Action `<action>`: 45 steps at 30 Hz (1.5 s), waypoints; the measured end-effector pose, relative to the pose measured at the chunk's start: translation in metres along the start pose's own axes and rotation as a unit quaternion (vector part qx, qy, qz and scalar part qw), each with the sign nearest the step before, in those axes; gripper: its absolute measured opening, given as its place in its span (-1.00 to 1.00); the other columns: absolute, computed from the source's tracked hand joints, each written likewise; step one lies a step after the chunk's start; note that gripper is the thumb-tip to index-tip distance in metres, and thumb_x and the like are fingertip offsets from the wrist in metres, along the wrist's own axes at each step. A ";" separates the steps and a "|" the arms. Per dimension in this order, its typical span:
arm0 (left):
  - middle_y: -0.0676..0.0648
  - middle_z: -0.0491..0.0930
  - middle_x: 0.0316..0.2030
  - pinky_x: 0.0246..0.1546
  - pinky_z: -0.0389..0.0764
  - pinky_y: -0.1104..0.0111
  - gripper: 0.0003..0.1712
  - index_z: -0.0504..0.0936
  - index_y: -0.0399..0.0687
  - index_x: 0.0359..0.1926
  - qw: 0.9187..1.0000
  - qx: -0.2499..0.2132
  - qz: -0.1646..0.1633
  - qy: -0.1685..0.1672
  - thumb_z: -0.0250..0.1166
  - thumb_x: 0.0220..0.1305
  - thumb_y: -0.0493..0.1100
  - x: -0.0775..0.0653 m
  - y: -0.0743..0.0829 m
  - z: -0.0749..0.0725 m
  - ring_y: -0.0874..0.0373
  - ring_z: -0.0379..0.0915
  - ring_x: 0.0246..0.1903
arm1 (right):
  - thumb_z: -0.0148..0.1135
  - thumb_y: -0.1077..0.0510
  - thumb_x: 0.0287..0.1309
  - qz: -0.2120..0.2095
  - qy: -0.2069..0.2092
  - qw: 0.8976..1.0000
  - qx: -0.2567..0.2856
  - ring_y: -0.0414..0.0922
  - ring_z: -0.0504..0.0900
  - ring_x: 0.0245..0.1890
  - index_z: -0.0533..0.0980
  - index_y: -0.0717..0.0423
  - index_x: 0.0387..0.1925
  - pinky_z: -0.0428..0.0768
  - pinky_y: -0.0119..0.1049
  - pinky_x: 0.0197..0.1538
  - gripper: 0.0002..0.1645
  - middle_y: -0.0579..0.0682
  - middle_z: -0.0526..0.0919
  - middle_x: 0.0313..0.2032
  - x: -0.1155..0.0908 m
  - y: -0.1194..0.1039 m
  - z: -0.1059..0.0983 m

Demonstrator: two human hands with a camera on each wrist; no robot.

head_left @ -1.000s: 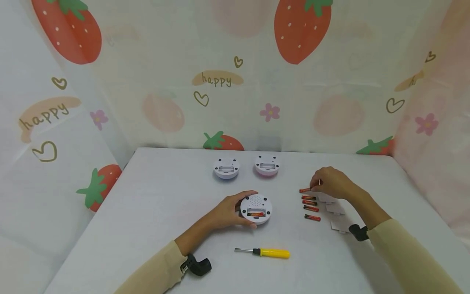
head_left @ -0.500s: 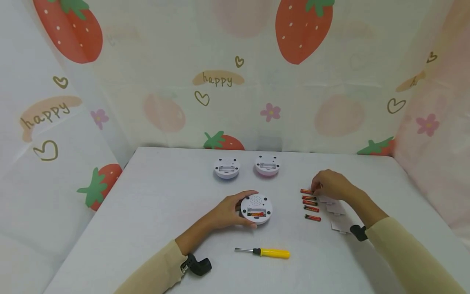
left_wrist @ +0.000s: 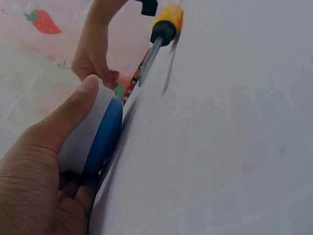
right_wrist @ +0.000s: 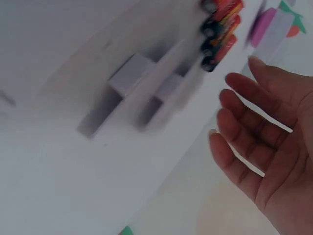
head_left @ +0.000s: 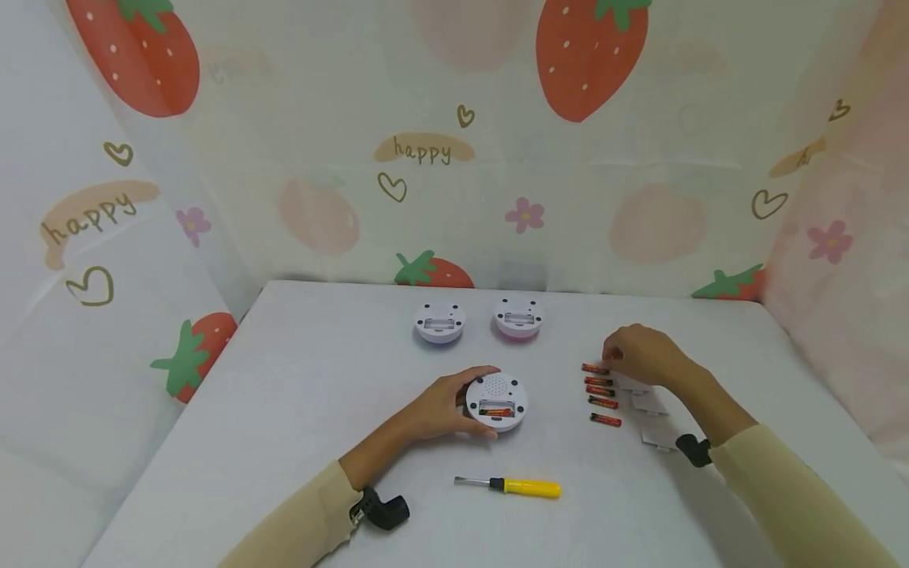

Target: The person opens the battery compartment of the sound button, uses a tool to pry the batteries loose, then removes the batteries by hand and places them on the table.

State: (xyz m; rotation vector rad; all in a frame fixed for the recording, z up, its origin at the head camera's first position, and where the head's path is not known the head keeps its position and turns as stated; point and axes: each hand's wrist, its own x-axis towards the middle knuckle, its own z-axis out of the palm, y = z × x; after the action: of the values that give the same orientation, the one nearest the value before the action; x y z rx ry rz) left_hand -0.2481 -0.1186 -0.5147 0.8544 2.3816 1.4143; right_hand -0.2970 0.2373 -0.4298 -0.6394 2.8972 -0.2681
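My left hand (head_left: 443,410) grips a round white device (head_left: 495,386) by its side, thumb and fingers spread around it. Its back faces up, with a red battery (head_left: 495,412) in the opened compartment. In the left wrist view the device's lower shell (left_wrist: 105,134) is blue and sits close over the table. My right hand (head_left: 642,355) hovers just beside the farthest of several red batteries (head_left: 602,402) laid in a rough column. The right wrist view shows that hand's fingers (right_wrist: 244,117) loosely bent, with nothing in them.
Three white battery covers (head_left: 649,404) lie under and beside my right forearm. A yellow-handled screwdriver (head_left: 529,488) lies in front of the device. Two similar round devices, one bluish (head_left: 439,325) and one pink (head_left: 518,319), stand at the back, their compartments uncovered.
My right fingers were at the end of the farthest battery; they now stand slightly off it, and it lies turned more in line with the others. My left hand keeps its grip.
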 end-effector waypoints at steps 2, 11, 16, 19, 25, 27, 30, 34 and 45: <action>0.12 0.39 0.39 0.41 0.30 0.29 0.12 0.30 0.13 0.51 1.000 -0.003 0.000 0.000 0.68 -0.06 0.03 0.001 0.000 -0.001 0.27 0.33 0.33 | 0.37 0.14 0.27 -0.013 0.039 0.999 0.011 -0.13 0.53 -0.37 0.73 0.09 -0.25 0.58 -0.21 -0.31 -0.90 -0.12 0.68 -0.39 -0.004 -0.006 -0.002; 0.07 0.36 0.42 0.37 0.36 0.31 0.12 0.28 0.15 0.52 1.000 0.003 0.006 -0.003 0.66 -0.03 0.06 0.001 -0.001 0.000 0.21 0.35 0.32 | 0.42 0.13 0.24 -0.067 0.151 0.985 0.056 -0.21 0.47 -0.49 0.74 0.12 -0.25 0.50 -0.35 -0.45 -0.86 -0.19 0.63 -0.50 -0.025 -0.052 -0.004; 0.06 0.36 0.42 0.38 0.35 0.28 0.12 0.28 0.15 0.51 1.000 -0.004 0.006 -0.002 0.66 -0.04 0.06 0.003 -0.002 -0.001 0.19 0.34 0.34 | 0.45 0.12 0.21 -0.083 0.164 0.982 0.049 -0.25 0.47 -0.48 0.74 0.06 -0.26 0.51 -0.37 -0.42 -0.89 -0.25 0.60 -0.50 -0.034 -0.076 -0.001; 0.07 0.35 0.43 0.38 0.35 0.29 0.13 0.27 0.13 0.52 1.000 0.003 0.002 -0.002 0.66 -0.04 0.07 0.003 -0.002 -0.001 0.21 0.33 0.34 | 0.47 0.12 0.18 -0.093 0.166 0.981 0.047 -0.27 0.45 -0.49 0.75 0.02 -0.26 0.49 -0.39 -0.44 -0.90 -0.28 0.58 -0.51 -0.039 -0.090 0.002; 0.10 0.36 0.42 0.37 0.35 0.35 0.13 0.27 0.14 0.52 1.000 0.004 -0.002 -0.003 0.66 -0.03 0.07 0.003 -0.002 0.000 0.26 0.34 0.32 | 0.51 0.11 0.14 -0.115 0.167 0.978 0.050 -0.30 0.41 -0.49 0.75 -0.03 -0.27 0.45 -0.44 -0.47 -0.90 -0.32 0.54 -0.51 -0.047 -0.115 0.009; 0.10 0.38 0.40 0.36 0.37 0.35 0.12 0.27 0.13 0.52 1.000 0.004 0.003 -0.001 0.65 -0.03 0.06 0.003 -0.001 0.000 0.26 0.37 0.29 | 0.51 0.10 0.14 -0.120 0.165 0.978 0.045 -0.31 0.41 -0.49 0.75 -0.04 -0.27 0.45 -0.45 -0.47 -0.89 -0.33 0.54 -0.51 -0.047 -0.120 0.011; 0.10 0.41 0.37 0.34 0.39 0.36 0.12 0.27 0.09 0.52 1.000 0.003 0.009 -0.001 0.65 -0.02 0.04 0.004 0.000 -0.001 0.26 0.40 0.26 | 0.52 0.10 0.13 -0.122 0.160 0.979 0.040 -0.33 0.41 -0.49 0.75 -0.04 -0.25 0.46 -0.46 -0.46 -0.87 -0.34 0.54 -0.49 -0.047 -0.127 0.015; 0.09 0.42 0.36 0.32 0.41 0.38 0.12 0.26 0.07 0.53 1.000 -0.007 0.012 -0.004 0.65 -0.01 0.01 0.004 0.000 -0.001 0.26 0.42 0.24 | 0.53 0.10 0.11 -0.119 0.153 0.980 0.039 -0.35 0.41 -0.50 0.76 -0.04 -0.23 0.46 -0.45 -0.45 -0.84 -0.34 0.56 -0.48 -0.047 -0.133 0.019; 0.09 0.43 0.35 0.32 0.40 0.39 0.10 0.29 0.15 0.51 1.000 -0.019 0.002 -0.004 0.66 -0.03 0.00 0.001 -0.003 0.000 0.28 0.43 0.22 | 0.54 0.06 0.10 -0.099 0.110 0.988 0.031 -0.31 0.44 -0.49 0.77 -0.08 -0.17 0.45 -0.47 -0.45 -0.77 -0.30 0.60 -0.43 -0.040 -0.150 0.026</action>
State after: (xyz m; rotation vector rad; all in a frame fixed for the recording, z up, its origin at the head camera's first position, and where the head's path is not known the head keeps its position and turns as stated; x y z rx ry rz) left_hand -0.2498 -0.1192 -0.5167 0.8550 2.3394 1.4505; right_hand -0.1960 0.1171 -0.4195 -0.9442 3.0187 -0.4826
